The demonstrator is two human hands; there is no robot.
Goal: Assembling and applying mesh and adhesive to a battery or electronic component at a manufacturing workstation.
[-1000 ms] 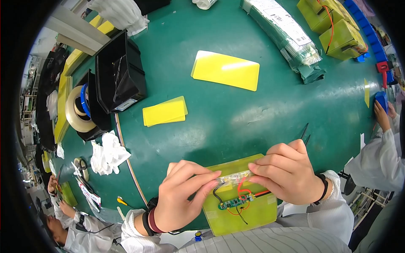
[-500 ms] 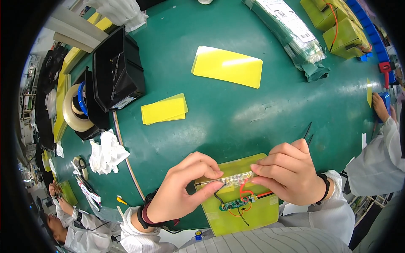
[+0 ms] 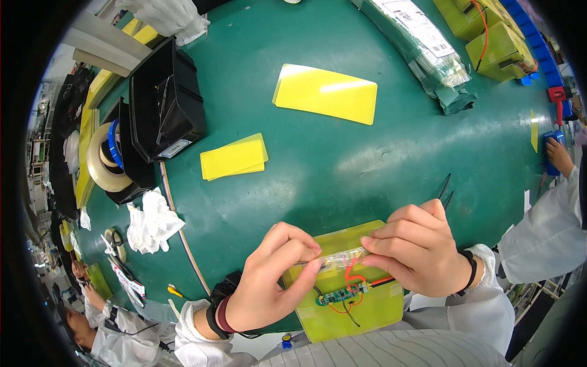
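Observation:
A strip of clear tape (image 3: pixel 342 259), shiny and wrinkled, stretches between my two hands. My left hand (image 3: pixel 269 281) pinches one end of it between thumb and fingers, and my right hand (image 3: pixel 419 248) pinches the other. Beneath the strip sits a flat yellow-green battery pack (image 3: pixel 379 315), close to my body. On its face lies a narrow green circuit board (image 3: pixel 333 296) with red, orange and black wires. Part of the pack's far side is covered by my fingers. Whether the tape touches the pack, I cannot tell.
Ahead lie yellow sheets (image 3: pixel 327 95) and smaller yellow sheets (image 3: pixel 235 158). Left are a black bin (image 3: pixel 168 104), tape rolls (image 3: pixel 101 162), white gloves (image 3: pixel 156 221) and scissors (image 3: pixel 125 269). A wrapped package (image 3: pixel 422 46) and battery packs (image 3: pixel 501 52) stand far right. Co-workers sit both sides.
My left thumb and fingers have shifted slightly upward with the tape. My right hand stays almost in place. At the right, a co-worker's hand has moved a little on a blue object.

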